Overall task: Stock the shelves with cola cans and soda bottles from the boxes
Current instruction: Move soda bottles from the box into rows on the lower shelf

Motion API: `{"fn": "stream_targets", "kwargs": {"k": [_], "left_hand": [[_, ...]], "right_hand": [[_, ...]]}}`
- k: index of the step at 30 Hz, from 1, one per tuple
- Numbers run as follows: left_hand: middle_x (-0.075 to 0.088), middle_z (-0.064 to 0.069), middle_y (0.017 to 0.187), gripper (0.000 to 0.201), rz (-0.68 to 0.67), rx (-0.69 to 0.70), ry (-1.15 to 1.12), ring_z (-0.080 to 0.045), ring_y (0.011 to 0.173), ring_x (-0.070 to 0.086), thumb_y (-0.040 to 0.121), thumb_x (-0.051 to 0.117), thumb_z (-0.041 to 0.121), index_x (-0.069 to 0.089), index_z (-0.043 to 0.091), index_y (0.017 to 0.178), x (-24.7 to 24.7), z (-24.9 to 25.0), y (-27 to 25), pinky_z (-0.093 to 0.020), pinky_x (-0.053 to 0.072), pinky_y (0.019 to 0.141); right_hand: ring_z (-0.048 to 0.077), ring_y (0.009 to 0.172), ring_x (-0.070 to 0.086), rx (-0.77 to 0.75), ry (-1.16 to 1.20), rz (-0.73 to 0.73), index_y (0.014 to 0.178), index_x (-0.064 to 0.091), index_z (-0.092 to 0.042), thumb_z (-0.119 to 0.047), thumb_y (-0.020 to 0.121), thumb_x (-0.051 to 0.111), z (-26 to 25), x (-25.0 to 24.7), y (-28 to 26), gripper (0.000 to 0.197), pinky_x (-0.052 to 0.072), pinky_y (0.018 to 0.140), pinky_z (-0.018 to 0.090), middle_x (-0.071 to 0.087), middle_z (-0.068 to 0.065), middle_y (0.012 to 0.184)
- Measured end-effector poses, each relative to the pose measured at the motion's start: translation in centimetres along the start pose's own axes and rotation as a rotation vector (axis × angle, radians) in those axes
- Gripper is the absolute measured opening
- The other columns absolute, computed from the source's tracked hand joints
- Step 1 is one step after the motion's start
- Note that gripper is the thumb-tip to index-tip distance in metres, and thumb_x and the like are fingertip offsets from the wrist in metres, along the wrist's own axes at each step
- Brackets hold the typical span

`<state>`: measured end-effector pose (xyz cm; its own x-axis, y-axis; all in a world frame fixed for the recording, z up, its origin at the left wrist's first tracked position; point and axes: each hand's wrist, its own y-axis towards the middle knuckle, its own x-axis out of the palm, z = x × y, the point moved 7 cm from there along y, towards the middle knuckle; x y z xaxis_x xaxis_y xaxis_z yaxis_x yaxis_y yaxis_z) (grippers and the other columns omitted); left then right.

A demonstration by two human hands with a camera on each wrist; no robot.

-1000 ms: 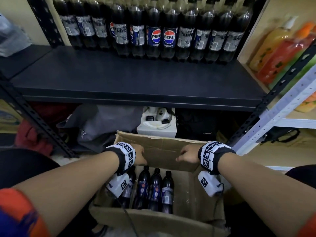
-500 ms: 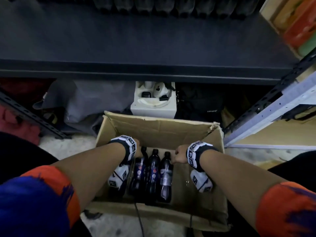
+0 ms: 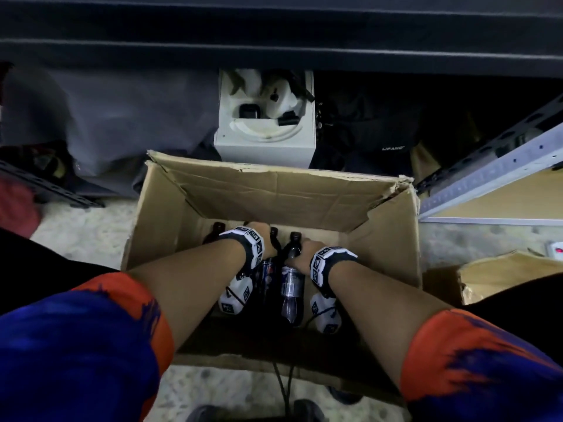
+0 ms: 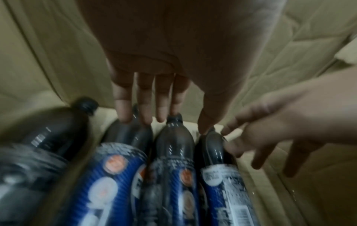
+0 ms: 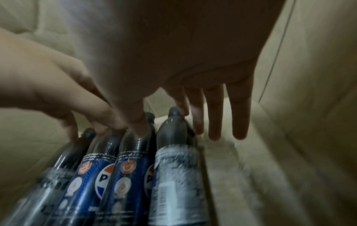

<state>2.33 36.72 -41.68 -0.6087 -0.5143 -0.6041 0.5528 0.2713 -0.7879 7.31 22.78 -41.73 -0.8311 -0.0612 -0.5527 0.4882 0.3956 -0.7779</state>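
Observation:
An open cardboard box [image 3: 170,214] stands on the floor below the dark shelf [image 3: 274,50]. Several dark Pepsi bottles [image 3: 292,281] lean in a row inside it. Both hands are down in the box at the bottle necks. My left hand [image 3: 257,228] [image 4: 173,120] has straight fingers [image 4: 123,113] over the neck of the second bottle [image 4: 125,145], thumb near the cap of the fourth one [image 4: 214,146]. My right hand [image 3: 304,248] [image 5: 173,126] spans the rightmost bottle [image 5: 173,152], thumb on its left, straight fingers [image 5: 214,122] on its right. Neither hand has closed on a bottle.
A white device [image 3: 265,117], a grey cloth bag [image 3: 106,126] and a black bag [image 3: 365,132] lie under the shelf behind the box. A metal rack upright [image 3: 487,166] slants at the right. Another piece of cardboard [image 3: 502,275] lies right of the box.
Both hands left the box's far flap and went down inside to the bottle necks. The head tilted down, so the bottles on the shelf are out of view.

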Motion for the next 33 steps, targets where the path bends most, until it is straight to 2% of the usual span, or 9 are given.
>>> {"fn": "stream_targets", "kwargs": {"k": [5, 10, 12, 14, 18, 22, 25, 30, 33], "left_hand": [[0.066, -0.008, 0.118, 0.043, 0.059, -0.034, 0.036, -0.026, 0.111, 0.063, 0.089, 0.069, 0.042, 0.065, 0.011, 0.119, 1.6, 0.2, 2.4, -0.031, 0.047, 0.089], [0.073, 0.001, 0.099, 0.035, -0.013, 0.007, 0.022, -0.017, 0.079, 0.066, 0.076, 0.069, 0.056, 0.067, 0.024, 0.091, 3.9, -0.2, 5.9, -0.034, 0.058, 0.075], [0.068, 0.005, 0.106, 0.034, -0.018, 0.006, 0.053, -0.013, 0.086, 0.063, 0.079, 0.079, 0.046, 0.065, 0.021, 0.098, 3.7, -0.4, 5.4, -0.029, 0.053, 0.076], [0.063, -0.001, 0.112, 0.042, -0.011, 0.028, 0.008, -0.02, 0.096, 0.064, 0.083, 0.08, 0.036, 0.061, 0.011, 0.111, 3.5, -0.2, 4.6, -0.03, 0.052, 0.081], [0.066, -0.006, 0.097, 0.054, -0.03, -0.005, -0.167, -0.026, 0.092, 0.068, 0.073, 0.086, 0.04, 0.062, 0.003, 0.104, 2.8, -0.7, 3.7, -0.038, 0.057, 0.084], [0.067, -0.008, 0.099, 0.072, -0.019, 0.003, -0.254, -0.028, 0.088, 0.067, 0.064, 0.09, 0.039, 0.053, 0.008, 0.116, 2.3, -0.5, 3.2, -0.041, 0.061, 0.081], [0.067, -0.004, 0.106, 0.073, -0.049, 0.012, -0.265, -0.025, 0.091, 0.066, 0.056, 0.094, 0.042, 0.057, 0.014, 0.113, 2.5, -0.1, 2.8, -0.038, 0.06, 0.084], [0.065, 0.002, 0.105, 0.076, -0.073, 0.039, -0.366, -0.019, 0.088, 0.063, 0.06, 0.093, 0.038, 0.059, 0.017, 0.125, 3.3, 0.4, 2.0, -0.028, 0.054, 0.073], [0.065, -0.002, 0.115, 0.081, -0.095, 0.054, -0.466, -0.022, 0.096, 0.064, 0.066, 0.09, 0.03, 0.049, 0.018, 0.135, 3.9, 0.5, 1.8, -0.03, 0.054, 0.077]], "right_hand": [[0.034, 0.128, 0.054, 0.047, 0.057, -0.004, 0.139, 0.053, -0.008, -0.038, 0.093, 0.069, 0.6, 0.7, 1.4, 0.058, 0.044, 0.1, 0.036, 0.056, 0.016, 0.139], [0.035, 0.123, 0.056, 0.074, 0.091, -0.023, 0.127, 0.054, -0.011, -0.031, 0.1, 0.06, 1.2, 1.0, 1.3, 0.034, 0.047, 0.097, 0.035, 0.056, 0.017, 0.135], [0.033, 0.121, 0.058, 0.089, 0.131, -0.012, 0.131, 0.051, -0.007, -0.032, 0.092, 0.071, 1.1, 1.4, 1.3, 0.05, 0.048, 0.092, 0.032, 0.057, 0.016, 0.134], [0.032, 0.119, 0.059, 0.144, 0.205, 0.005, 0.133, 0.049, -0.006, -0.034, 0.081, 0.083, 1.6, 2.2, 1.9, 0.068, 0.048, 0.087, 0.031, 0.058, 0.014, 0.132], [0.028, 0.099, 0.055, 0.238, 0.355, 0.021, 0.128, 0.044, -0.008, -0.036, 0.069, 0.087, 3.1, 3.0, 2.1, 0.079, 0.043, 0.076, 0.03, 0.053, 0.005, 0.106], [0.029, 0.097, 0.057, 0.286, 0.408, 0.013, 0.133, 0.042, -0.012, -0.045, 0.057, 0.084, 3.8, 3.2, 2.1, 0.092, 0.052, 0.081, 0.034, 0.055, 0.008, 0.116], [0.026, 0.09, 0.062, 0.298, 0.491, 0.001, 0.128, 0.047, -0.016, -0.046, 0.055, 0.082, 4.1, 3.3, 1.9, 0.087, 0.056, 0.085, 0.037, 0.058, 0.002, 0.098], [0.032, 0.112, 0.059, 0.324, 0.559, 0.029, 0.146, 0.039, -0.017, -0.05, 0.04, 0.078, 4.5, 3.5, 2.1, 0.118, 0.054, 0.093, 0.04, 0.056, 0.012, 0.131], [0.03, 0.103, 0.061, 0.314, 0.679, 0.06, 0.147, 0.03, -0.017, -0.04, 0.052, 0.082, 5.0, 3.6, 1.9, 0.111, 0.052, 0.081, 0.034, 0.059, 0.01, 0.123]]}}
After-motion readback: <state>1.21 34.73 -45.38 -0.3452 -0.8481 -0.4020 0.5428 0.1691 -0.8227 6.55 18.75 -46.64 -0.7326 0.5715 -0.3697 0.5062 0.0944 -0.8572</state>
